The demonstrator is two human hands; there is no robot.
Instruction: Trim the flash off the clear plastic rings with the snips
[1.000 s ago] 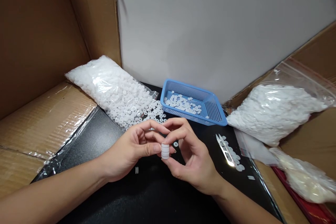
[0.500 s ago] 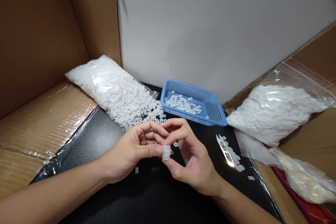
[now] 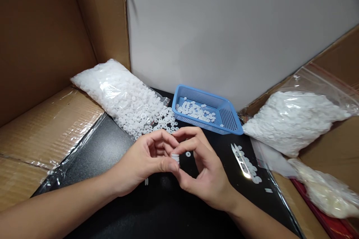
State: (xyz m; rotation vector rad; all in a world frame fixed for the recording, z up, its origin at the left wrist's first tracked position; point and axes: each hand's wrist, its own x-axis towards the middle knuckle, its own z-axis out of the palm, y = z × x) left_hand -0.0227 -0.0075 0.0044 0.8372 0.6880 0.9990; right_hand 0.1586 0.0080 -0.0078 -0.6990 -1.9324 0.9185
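Note:
My left hand (image 3: pixel 153 157) and my right hand (image 3: pixel 206 171) meet above the black table. Between their fingertips is a short stack of white plastic rings (image 3: pixel 175 157), partly covered by the left thumb. The right index finger rests at the stack's top, and the right thumb is at its lower end. Behind the fingers, a loose white ring (image 3: pixel 188 154) lies flat on the table. A bag of white rings (image 3: pixel 112 89) spills its contents just beyond my left hand.
A blue mesh basket (image 3: pixel 238 125) holding white pieces stands at the back. To the right lie thread snips (image 3: pixel 241 162) beside a row of white discs (image 3: pixel 251 168). A zip bag of white pieces (image 3: pixel 297 119) leans on cardboard. Cardboard walls (image 3: pixel 98 15) flank the table.
The left thumb has moved right and down across the stack, covering its lower part. The stack shows less than before and sits slightly further left. Everything else stays put.

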